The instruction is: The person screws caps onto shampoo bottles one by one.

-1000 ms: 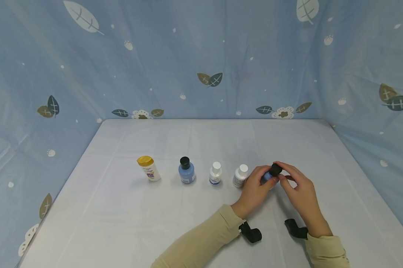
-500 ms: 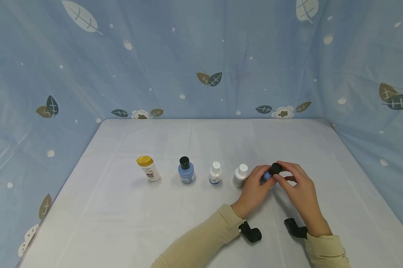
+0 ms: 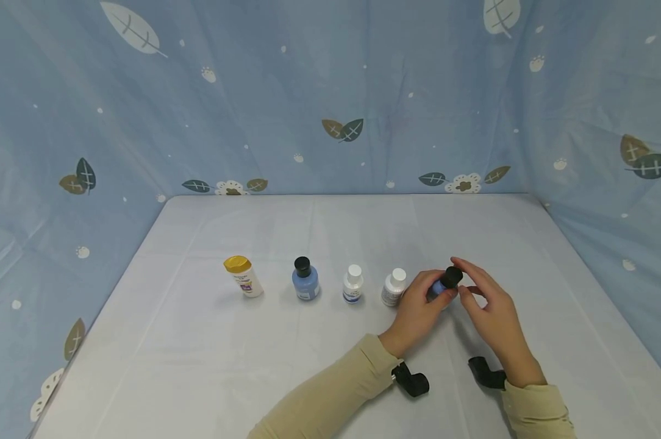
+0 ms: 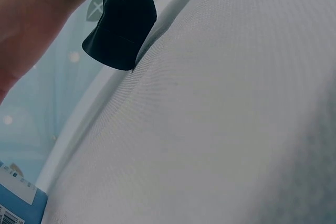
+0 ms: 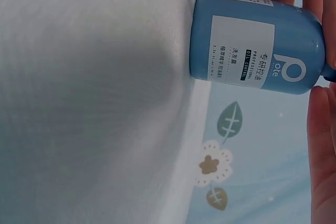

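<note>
A blue shampoo bottle [image 5: 247, 45] with a black cap [image 3: 453, 275] stands tilted to the right in the head view. My left hand [image 3: 416, 312] grips its body from the left, covering much of it. Around the cap from the right, my right hand [image 3: 491, 308] has its forefinger and thumb spread, the fingertips close to the cap's sides. The right wrist view shows the bottle's printed label, with fingers behind the body and at the neck. One corner of the blue bottle [image 4: 21, 198] appears in the left wrist view.
Left of the hands, a row holds a white bottle [image 3: 394, 288], another white bottle [image 3: 353, 285], a second blue bottle [image 3: 305, 281] and a yellow-capped bottle [image 3: 245, 277]. A white cloth covers the table [image 3: 199, 353]. Blue patterned curtains [image 3: 286, 91] surround it.
My right thumb and forefinger closed in on the cap half a second ago and have since spread apart, the forefinger lifting slightly. My left hand and the bottle have stayed in place.
</note>
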Available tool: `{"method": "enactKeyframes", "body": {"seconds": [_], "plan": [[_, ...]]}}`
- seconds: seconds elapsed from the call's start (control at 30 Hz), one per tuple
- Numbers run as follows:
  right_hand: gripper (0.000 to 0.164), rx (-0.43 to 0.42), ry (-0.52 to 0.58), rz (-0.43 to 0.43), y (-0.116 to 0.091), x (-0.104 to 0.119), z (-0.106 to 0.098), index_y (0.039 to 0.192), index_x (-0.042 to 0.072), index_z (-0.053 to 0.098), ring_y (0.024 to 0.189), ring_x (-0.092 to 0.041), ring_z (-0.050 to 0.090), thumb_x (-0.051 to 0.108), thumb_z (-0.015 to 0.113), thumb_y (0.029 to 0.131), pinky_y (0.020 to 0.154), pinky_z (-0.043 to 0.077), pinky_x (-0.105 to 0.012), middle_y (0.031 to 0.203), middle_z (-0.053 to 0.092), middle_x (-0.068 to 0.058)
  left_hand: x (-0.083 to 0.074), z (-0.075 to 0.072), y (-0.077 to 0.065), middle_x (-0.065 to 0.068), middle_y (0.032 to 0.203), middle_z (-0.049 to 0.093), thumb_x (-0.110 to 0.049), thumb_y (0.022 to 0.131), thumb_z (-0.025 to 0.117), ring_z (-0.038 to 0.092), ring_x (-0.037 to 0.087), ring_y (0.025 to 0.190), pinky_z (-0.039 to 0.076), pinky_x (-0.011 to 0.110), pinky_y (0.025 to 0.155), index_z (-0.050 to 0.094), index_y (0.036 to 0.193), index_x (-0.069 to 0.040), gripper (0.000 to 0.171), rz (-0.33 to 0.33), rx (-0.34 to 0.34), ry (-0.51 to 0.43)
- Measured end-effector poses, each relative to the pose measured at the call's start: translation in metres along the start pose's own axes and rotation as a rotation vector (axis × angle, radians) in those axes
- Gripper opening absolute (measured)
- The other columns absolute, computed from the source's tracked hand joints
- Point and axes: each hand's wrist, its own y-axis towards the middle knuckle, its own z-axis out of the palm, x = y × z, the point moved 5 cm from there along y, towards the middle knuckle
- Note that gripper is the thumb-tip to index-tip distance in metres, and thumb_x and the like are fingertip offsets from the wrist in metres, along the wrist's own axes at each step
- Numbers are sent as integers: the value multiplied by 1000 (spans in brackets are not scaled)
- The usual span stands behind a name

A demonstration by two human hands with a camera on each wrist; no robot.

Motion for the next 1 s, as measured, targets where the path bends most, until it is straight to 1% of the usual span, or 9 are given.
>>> {"method": "enactKeyframes", "body": {"seconds": [0.17,0.27,0.47,0.57,0.7,0.8,1.0], "plan": [[59,46,-8,2,0,0,3,134,14,42,120,-10,40,-9,55,81,81,36,-8,128,49,-2,1,0,0,-9,116,49,-35,89,54,46,0,104,39,18,86,53,117,-21,31,-4,9,-5],[56,56,-24,7,0,0,3,133,14,44,118,-8,41,-5,57,82,79,36,-9,128,49,-1,1,0,0,-8,116,49,-33,89,54,46,0,105,39,19,87,53,117,-20,31,-2,12,-10],[50,17,-43,-2,0,0,3,127,13,51,111,-4,45,-1,63,81,76,38,-8,120,53,-4,1,0,0,-7,116,50,-33,89,53,46,1,105,39,19,86,54,117,-18,31,-11,14,-16],[50,2,-43,21,0,0,3,126,14,52,109,-2,45,2,65,79,75,39,-9,118,53,-3,1,1,0,-8,116,50,-34,89,53,46,1,105,39,19,86,54,118,-18,32,-20,15,-20],[51,-6,-36,60,0,-2,2,125,16,53,106,-1,45,4,68,78,74,40,-9,116,53,-1,0,0,0,-8,117,49,-33,90,53,46,0,105,39,18,85,53,119,-19,33,-13,15,-13],[51,-15,-43,67,0,-1,2,124,15,54,104,-1,46,5,69,77,74,40,-9,115,53,-1,-1,-1,1,-8,118,49,-32,90,53,46,1,105,39,18,85,53,119,-18,32,-4,14,-4],[50,-33,-65,66,1,0,3,122,14,55,100,-2,47,5,71,75,72,40,-9,114,53,-1,-2,-1,1,-9,117,49,-30,89,54,46,0,105,39,18,86,53,119,-19,32,-25,13,-11]]}}
